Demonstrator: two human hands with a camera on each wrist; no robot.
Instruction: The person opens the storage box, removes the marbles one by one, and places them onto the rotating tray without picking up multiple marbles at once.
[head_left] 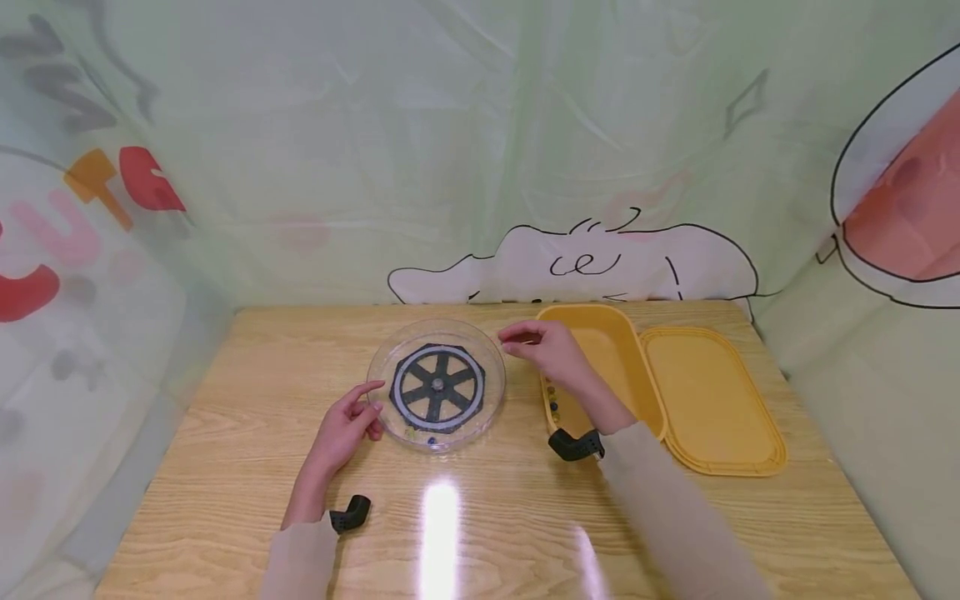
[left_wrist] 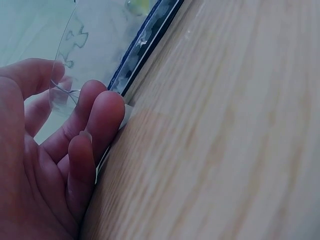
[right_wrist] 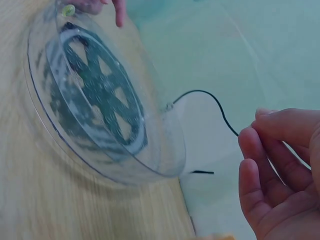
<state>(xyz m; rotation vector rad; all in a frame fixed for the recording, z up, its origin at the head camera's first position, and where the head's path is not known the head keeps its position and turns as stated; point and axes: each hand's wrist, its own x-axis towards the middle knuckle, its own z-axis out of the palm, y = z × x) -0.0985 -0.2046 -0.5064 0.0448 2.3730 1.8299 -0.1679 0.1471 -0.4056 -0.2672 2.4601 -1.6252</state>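
A clear round dish [head_left: 491,408] with a black, six-spoked wheel [head_left: 437,406] stands on the table. Two small marbles are near its front wall, one blue [head_left: 432,441], the other yellow-green [right_wrist: 68,10]. My left hand [head_left: 345,429] holds the dish's left edge; in the left wrist view its fingers lie around the clear wall [left_wrist: 95,40]. Just beyond the right rim hovers my right hand [head_left: 551,350], thumb and fingers drawn together. Nothing shows between its fingertips in the right wrist view.
Right of the dish sits a yellow bin [head_left: 654,392], several small marbles [head_left: 553,407] along its left side. A flat yellow lid [head_left: 712,400] lies beside it. Behind the wooden table [head_left: 262,358] hangs a printed curtain [head_left: 337,167].
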